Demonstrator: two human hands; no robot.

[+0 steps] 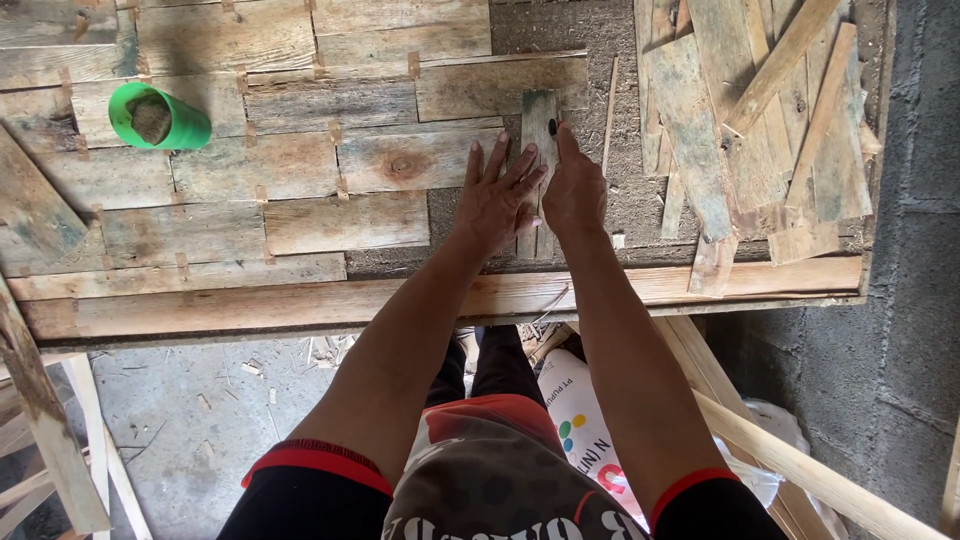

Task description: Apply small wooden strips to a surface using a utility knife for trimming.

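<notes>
A narrow weathered wood slat (539, 118) lies upright on a bare patch of the board panel (620, 190), just right of the fitted wood pieces (330, 160). My left hand (494, 198) lies flat with fingers spread over the slat's left side. My right hand (574, 188) presses on its right edge, the thumb pointing up along the slat near a dark knot. Neither hand grips anything.
A green cup (160, 118) holding something brown lies on its side at the upper left. A loose pile of wood slats (760, 120) sits at the right. A grey block wall (920, 250) is at the right. Timber lengths (800, 460) and a white sack (585, 420) lie below.
</notes>
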